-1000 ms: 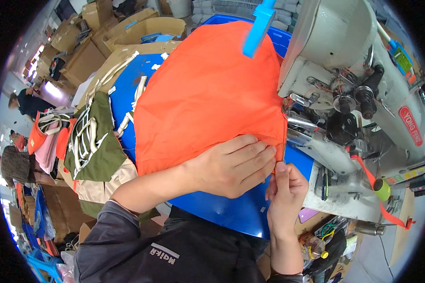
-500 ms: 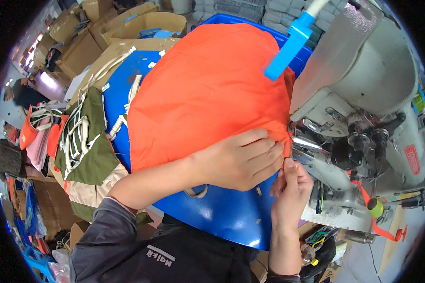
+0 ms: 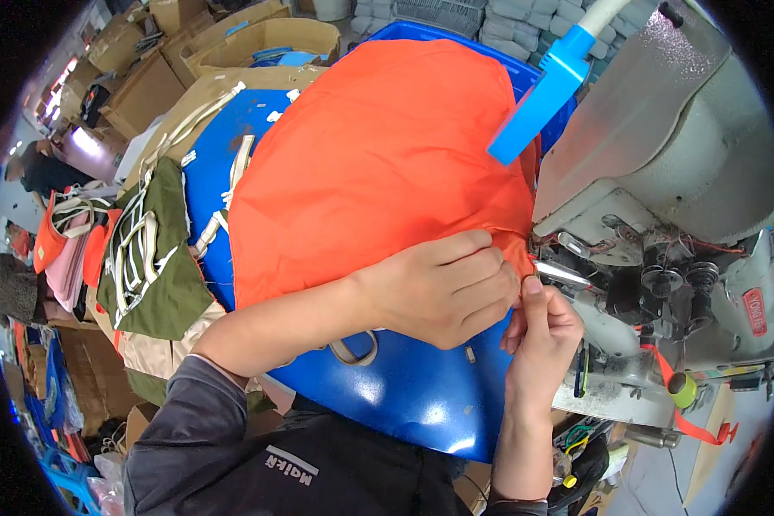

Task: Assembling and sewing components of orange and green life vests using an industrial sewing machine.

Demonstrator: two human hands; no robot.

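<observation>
A large piece of orange fabric (image 3: 378, 163) is spread over the blue work surface (image 3: 396, 387). My left hand (image 3: 447, 288) lies across its near right edge, fingers curled down and closed on the fabric. Just to the right, my right hand (image 3: 542, 327) pinches the same corner between thumb and fingers, close to my left fingertips. That corner sits right beside the metal parts of a grey sewing machine (image 3: 636, 215). The left fingertips are partly hidden beneath the hand, and the exact fold of the edge between the hands is hard to make out.
A blue lamp head (image 3: 533, 107) hangs over the fabric's far right. Olive green fabric pieces (image 3: 159, 284) with cream straps lie at the left. Behind stand a blue bin (image 3: 396, 33) and cardboard boxes (image 3: 267, 39). Red tape (image 3: 662, 365) hangs from the machine.
My right hand has shifted slightly right and up with the pinched corner. My left hand stays almost in place. The machine and lamp appear slightly farther right in the picture.
</observation>
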